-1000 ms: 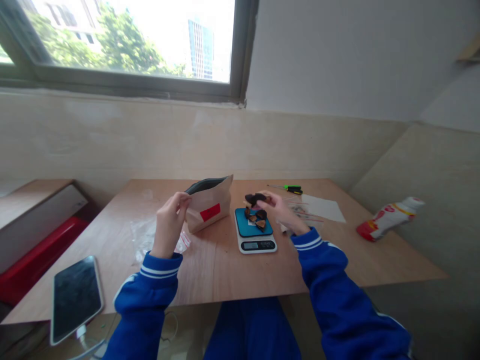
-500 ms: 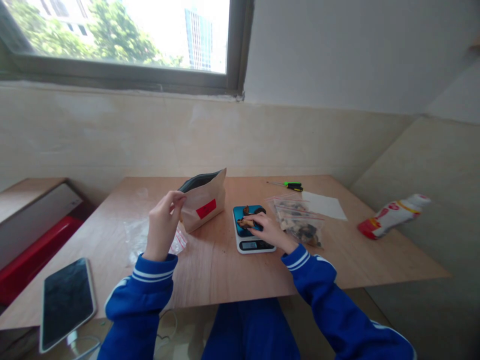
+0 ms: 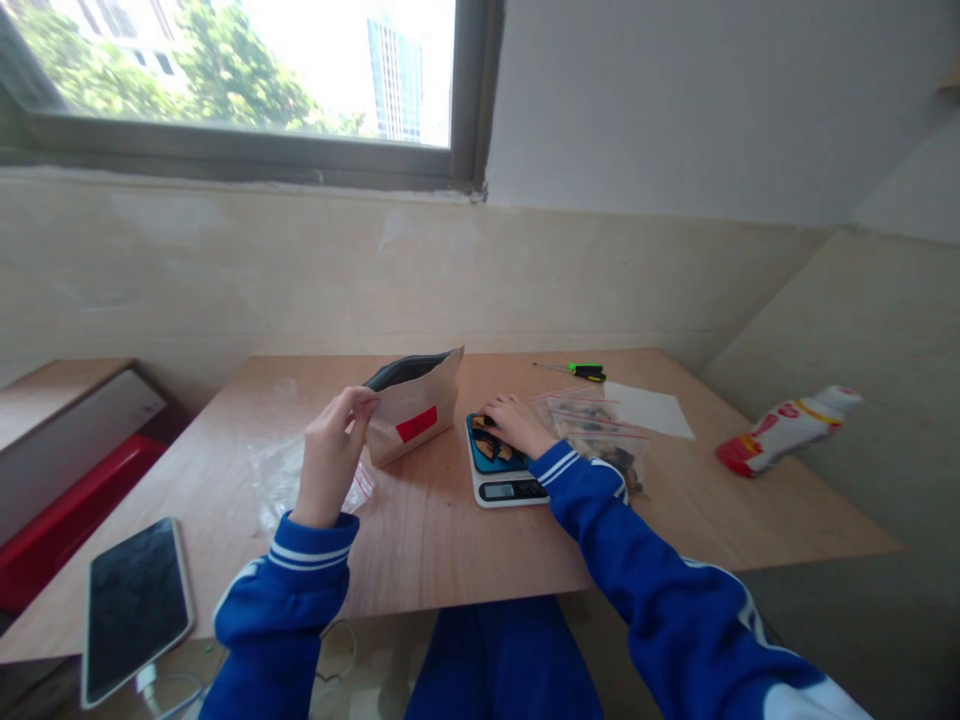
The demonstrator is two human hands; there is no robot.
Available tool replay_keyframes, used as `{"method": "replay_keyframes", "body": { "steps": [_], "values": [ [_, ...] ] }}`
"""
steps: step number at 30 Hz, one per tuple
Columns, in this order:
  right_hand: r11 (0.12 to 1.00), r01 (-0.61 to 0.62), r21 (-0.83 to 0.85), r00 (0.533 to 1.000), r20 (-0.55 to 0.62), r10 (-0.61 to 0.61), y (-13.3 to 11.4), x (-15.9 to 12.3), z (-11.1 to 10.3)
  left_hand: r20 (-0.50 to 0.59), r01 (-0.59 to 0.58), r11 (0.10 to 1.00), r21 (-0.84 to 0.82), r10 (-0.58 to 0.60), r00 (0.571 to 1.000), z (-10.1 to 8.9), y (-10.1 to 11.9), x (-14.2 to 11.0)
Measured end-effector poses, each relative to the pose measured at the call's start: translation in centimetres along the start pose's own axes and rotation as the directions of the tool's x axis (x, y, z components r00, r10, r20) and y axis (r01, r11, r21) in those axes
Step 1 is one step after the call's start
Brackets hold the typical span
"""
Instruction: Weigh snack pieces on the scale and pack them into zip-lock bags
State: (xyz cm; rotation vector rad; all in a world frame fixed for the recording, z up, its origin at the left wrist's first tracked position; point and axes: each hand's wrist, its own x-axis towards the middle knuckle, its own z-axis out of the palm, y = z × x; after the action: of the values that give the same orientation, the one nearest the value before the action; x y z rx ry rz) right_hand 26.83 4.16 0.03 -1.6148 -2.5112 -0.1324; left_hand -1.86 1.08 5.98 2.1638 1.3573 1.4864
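Note:
My left hand [image 3: 335, 445] pinches the left upper edge of a brown paper bag [image 3: 384, 430] with a red label. The bag stands tilted, its dark-lined mouth spread. My right hand [image 3: 517, 422] is over the back of a small kitchen scale [image 3: 489, 500] with a blue plate, its fingers curled down at a dark dried slice [image 3: 487, 421]. The fingertips are partly hidden, so the grip is hard to see. More dried brown slices [image 3: 489, 447], like dried mushroom, lie on the plate in front of that hand.
Zip bags with dried pieces [image 3: 622, 460] lie right of the scale, by white paper [image 3: 652, 410] and a green-black screwdriver [image 3: 585, 371]. A bottle [image 3: 784, 432] lies at the right. Clear plastic bags [image 3: 274, 475] and a tablet [image 3: 139, 605] are at the left.
My right hand has moved from the front slices toward the back of the scale plate, leaving those slices on it. My left hand and the paper bag have shifted slightly right.

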Motion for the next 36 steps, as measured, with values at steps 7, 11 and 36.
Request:
{"method": "replay_keyframes", "body": {
  "steps": [7,11,36],
  "values": [
    [0.999,0.026,0.028,1.0,0.01,-0.026,0.8,-0.4,0.1,0.009,0.008,1.0,-0.011,-0.008,1.0,-0.1,-0.1,-0.2],
    [0.985,-0.047,0.167,0.991,-0.113,0.067,1.8,-1.7,-0.5,0.01,0.013,0.999,-0.032,-0.013,1.0,-0.2,-0.3,-0.3],
    [0.515,-0.212,0.83,0.789,-0.165,0.591,2.3,-11.2,2.0,-0.115,0.035,0.993,0.109,-0.022,0.993,1.5,-1.4,1.3]
  ]
}}
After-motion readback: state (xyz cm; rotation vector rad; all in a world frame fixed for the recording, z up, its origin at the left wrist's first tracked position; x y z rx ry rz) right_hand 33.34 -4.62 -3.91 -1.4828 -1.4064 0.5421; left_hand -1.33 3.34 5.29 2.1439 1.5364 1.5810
